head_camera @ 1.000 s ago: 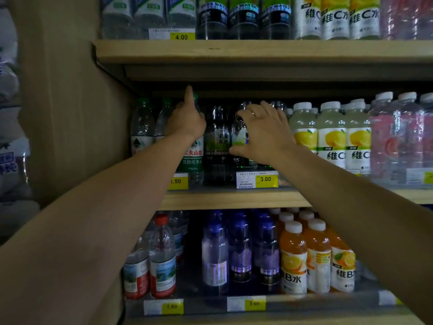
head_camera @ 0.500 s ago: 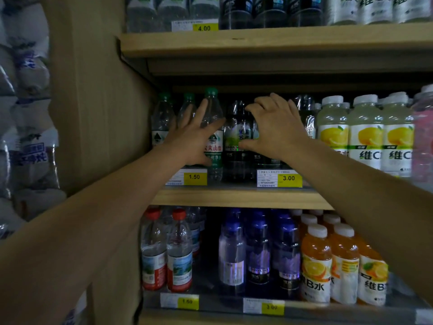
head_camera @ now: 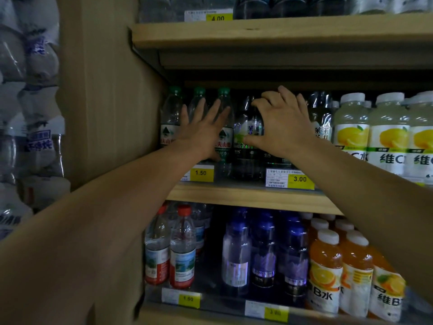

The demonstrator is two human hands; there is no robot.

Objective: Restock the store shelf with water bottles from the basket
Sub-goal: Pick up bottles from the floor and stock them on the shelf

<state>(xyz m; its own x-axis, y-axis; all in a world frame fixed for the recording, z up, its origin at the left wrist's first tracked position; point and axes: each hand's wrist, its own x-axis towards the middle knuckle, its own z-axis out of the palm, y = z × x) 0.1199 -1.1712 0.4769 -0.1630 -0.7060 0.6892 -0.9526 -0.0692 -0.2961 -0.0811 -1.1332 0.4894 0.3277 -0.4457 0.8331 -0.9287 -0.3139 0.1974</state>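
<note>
Head view: left hand lies flat with fingers spread against the green-capped water bottles above the 1.50 price tag — right hand, just beside, curls over a dark bottle.

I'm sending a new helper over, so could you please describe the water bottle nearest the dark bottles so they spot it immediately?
Find the middle shelf, above the yellow 1.50 price tag. Three clear green-capped bottles stand there; it is the rightmost water bottle, beside the dark bottles, with the left hand spread against it.
</note>
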